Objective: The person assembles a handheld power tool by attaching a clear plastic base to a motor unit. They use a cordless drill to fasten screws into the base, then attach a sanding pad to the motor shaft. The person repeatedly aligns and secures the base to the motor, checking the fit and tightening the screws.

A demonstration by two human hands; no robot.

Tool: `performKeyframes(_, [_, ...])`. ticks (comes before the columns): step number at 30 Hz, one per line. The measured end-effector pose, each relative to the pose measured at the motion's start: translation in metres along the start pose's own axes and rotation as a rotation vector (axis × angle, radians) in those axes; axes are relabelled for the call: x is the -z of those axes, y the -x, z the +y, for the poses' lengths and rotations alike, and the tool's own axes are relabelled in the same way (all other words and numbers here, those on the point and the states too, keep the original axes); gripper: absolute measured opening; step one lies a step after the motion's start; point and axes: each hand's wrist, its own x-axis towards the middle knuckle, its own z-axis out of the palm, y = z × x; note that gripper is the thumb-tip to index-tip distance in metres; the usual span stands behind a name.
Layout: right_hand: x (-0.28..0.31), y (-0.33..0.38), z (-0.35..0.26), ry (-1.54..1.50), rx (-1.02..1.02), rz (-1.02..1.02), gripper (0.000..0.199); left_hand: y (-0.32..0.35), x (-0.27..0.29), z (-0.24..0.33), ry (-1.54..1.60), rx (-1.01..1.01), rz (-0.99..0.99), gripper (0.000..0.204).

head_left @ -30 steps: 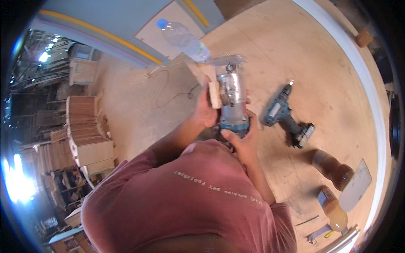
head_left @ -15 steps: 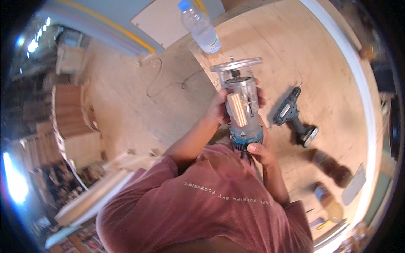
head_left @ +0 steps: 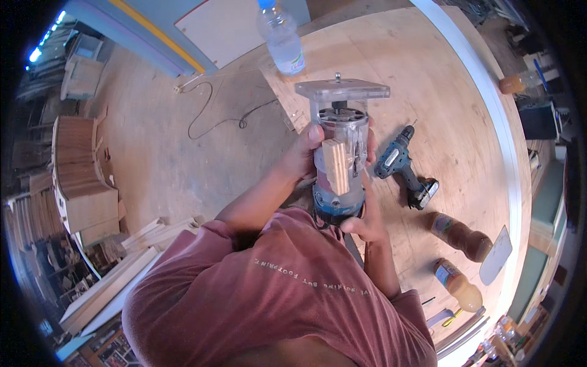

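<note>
Both my hands hold a trim router (head_left: 358,137) upright in front of my chest, its flat clear base plate at the top. A small metal bit pokes up through that plate. The blue and black motor end points toward my shirt. My left hand (head_left: 309,150) wraps the left side of the clear housing, beside a small plywood block (head_left: 335,166) on it. My right hand (head_left: 369,223) grips the lower right side, thumb near the motor end; some of its fingers are hidden behind the tool. To the right, a cordless drill (head_left: 403,168) lies on the plywood table.
A water bottle (head_left: 283,46) with a blue cap stands at the far side of the plywood table (head_left: 342,49). Two bottles of brownish drink (head_left: 460,236) lie at the right, near a grey flat plate (head_left: 496,255). A cable (head_left: 243,122) runs across the floor; planks (head_left: 116,284) lie lower left.
The view has shifted, so the scene sits a little further left. The router has tilted, showing more of the base plate's edge. Both hands keep their hold.
</note>
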Motion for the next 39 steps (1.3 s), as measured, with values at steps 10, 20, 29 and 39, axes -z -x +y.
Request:
performKeyframes(10, [0.011, -0.003, -0.022, -0.055, -0.047, -0.032, 0.110, -0.018, -0.011, -0.010, -0.299, -0.106, -0.099, 0.080])
performKeyframes(20, [0.061, -0.114, 0.055, 0.346, 0.047, 0.789, 0.069, 0.026, 0.170, -0.024, -0.617, 0.222, 0.763, 0.079])
performKeyframes(29, [0.110, -0.179, 0.110, 0.455, 0.133, 0.934, 0.056, 0.398, 0.248, -0.085, -1.000, 0.642, 1.440, 0.057])
performKeyframes(39, [0.107, -0.145, 0.098, 1.923, 0.120, 1.230, 0.093, 0.561, 0.261, -0.127, -0.677, 0.809, 1.464, 0.048])
